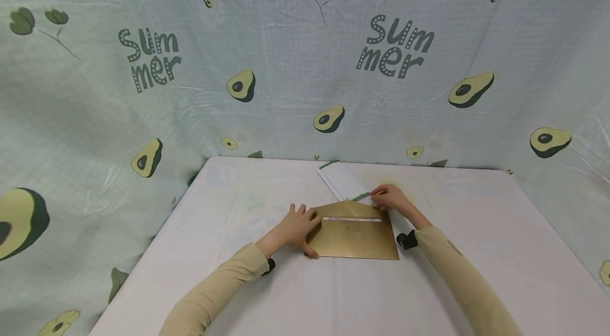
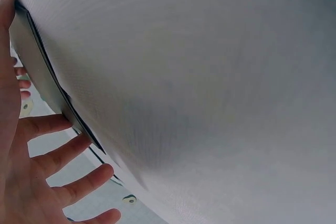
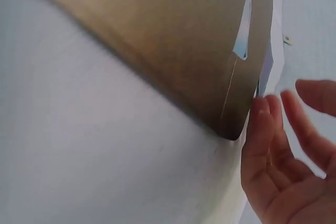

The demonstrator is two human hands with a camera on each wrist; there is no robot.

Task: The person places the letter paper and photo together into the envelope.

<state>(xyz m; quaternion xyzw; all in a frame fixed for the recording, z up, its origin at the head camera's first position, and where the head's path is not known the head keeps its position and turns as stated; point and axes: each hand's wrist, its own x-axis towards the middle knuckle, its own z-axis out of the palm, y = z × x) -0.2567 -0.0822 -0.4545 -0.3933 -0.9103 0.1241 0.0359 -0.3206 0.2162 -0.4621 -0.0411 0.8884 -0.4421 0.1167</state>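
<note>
A gold-coloured envelope (image 1: 355, 241) lies on the table, its pointed flap (image 1: 350, 209) at the far side. Through a long slot beneath the flap shows a pale strip (image 1: 352, 219). My left hand (image 1: 295, 227) spreads over the envelope's left edge, thumb at the near corner and fingers farther up. At the far right corner is my right hand (image 1: 393, 198), its bent fingertips touching the envelope's edge. In the right wrist view the thumb (image 3: 317, 95) stands apart from them. A white sheet with green-trimmed ends (image 1: 345, 180) lies behind the envelope, partly covered by it.
The white-covered table (image 1: 267, 182) reaches back to a hanging sheet (image 1: 286, 61) printed with avocados and lettering. Black wrist devices show beside both sleeves, the right one (image 1: 407, 239) close to the envelope's right edge.
</note>
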